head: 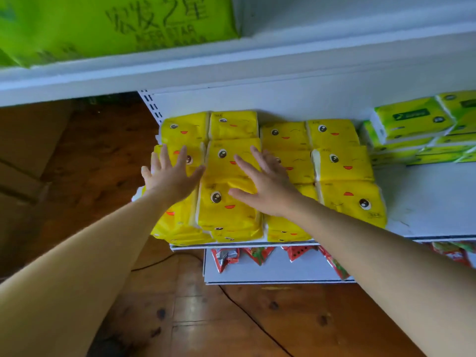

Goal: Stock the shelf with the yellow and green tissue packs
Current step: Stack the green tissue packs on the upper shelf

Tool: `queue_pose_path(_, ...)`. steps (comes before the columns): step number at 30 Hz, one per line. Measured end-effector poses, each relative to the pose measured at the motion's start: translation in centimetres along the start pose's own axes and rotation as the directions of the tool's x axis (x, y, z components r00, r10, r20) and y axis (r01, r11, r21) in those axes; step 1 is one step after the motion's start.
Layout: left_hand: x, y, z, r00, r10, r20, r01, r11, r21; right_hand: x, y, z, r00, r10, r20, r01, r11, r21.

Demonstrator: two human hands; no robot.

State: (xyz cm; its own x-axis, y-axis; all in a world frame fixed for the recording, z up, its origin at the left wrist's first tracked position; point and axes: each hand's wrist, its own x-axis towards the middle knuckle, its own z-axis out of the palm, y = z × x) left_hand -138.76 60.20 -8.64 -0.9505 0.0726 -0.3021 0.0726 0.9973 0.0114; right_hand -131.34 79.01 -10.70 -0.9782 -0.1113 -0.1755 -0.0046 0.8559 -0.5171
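Several yellow tissue packs (pixel 342 163) with cartoon faces lie stacked in rows on the white shelf (pixel 432 202), filling its left part. My left hand (pixel 171 176) lies flat with spread fingers on the packs at the stack's left edge. My right hand (pixel 262 184) presses flat on the middle packs, fingers straight. Neither hand grips anything. Green tissue packs (pixel 412 119) are piled at the shelf's right back.
A large green tissue bundle (pixel 116 24) sits on the upper shelf at top left. Red snack packets (pixel 257 253) hang on the lower shelf. Bare shelf surface lies right of the yellow stack. Cardboard boxes (pixel 23 150) stand left on the wooden floor, and a black cable (pixel 247 315) crosses it.
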Motion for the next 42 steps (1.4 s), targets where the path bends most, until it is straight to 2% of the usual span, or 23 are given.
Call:
queue_pose_path(4,0.3,-1.5,1.0,0.995,-0.086,0.042,0.087,0.996,-0.031,2.4,-1.3,0.4,0.989,0.091,0.116,-0.084,0.994,-0.064)
queue_pose_path(9,1.1,-1.7,0.7,0.995,-0.064,0.076,0.072,0.992,-0.107,3.7,-1.5,0.5,0.985,0.118,0.129,-0.110,0.991,-0.070)
queue_pose_path(15,1.5,-1.6,1.2,0.997,-0.045,0.066,0.050,0.996,-0.077,4.1,-1.1,0.6,0.984,0.119,0.133,-0.112,0.992,-0.061)
queue_pose_path(17,1.5,-1.6,1.1,0.997,-0.059,0.050,0.063,0.995,-0.081,3.8,-0.8,0.3,0.994,0.082,0.075,-0.083,0.997,0.001)
queue_pose_path(20,1.0,-1.0,0.8,0.994,-0.051,-0.095,0.040,0.992,-0.116,2.8,1.0,-0.4,0.985,0.074,-0.158,-0.068,0.997,0.042)
queue_pose_path(22,0.9,0.1,0.9,0.987,0.021,-0.156,-0.038,0.994,-0.105,1.9,3.3,-0.8,0.947,0.168,-0.275,-0.183,0.983,-0.030)
queue_pose_path(24,1.1,1.8,1.2,0.989,0.088,-0.121,-0.101,0.989,-0.109,0.9,6.3,-1.3,0.891,0.320,-0.321,-0.365,0.927,-0.090)
queue_pose_path(26,1.4,3.5,1.6,0.992,0.108,-0.058,-0.113,0.988,-0.103,-0.1,8.5,-1.8,0.836,0.489,-0.249,-0.519,0.852,-0.067)
queue_pose_path(28,1.7,4.9,2.0,0.996,0.094,-0.011,-0.094,0.989,-0.113,-0.7,9.8,-1.7,0.800,0.586,-0.130,-0.593,0.805,-0.020)
queue_pose_path(32,2.1,5.6,2.3,0.997,0.072,0.005,-0.071,0.990,-0.124,-0.1,10.1,-0.7,0.807,0.591,0.008,-0.589,0.806,-0.057)
queue_pose_path(39,1.8,5.6,2.7,0.997,0.077,-0.028,-0.079,0.992,-0.098,0.5,10.1,-0.7,0.816,0.578,0.016,-0.575,0.813,-0.085)
queue_pose_path(42,0.6,5.7,2.7,0.995,0.076,-0.064,-0.084,0.987,-0.135,-0.6,9.2,-1.4,0.816,0.576,-0.053,-0.578,0.816,-0.023)
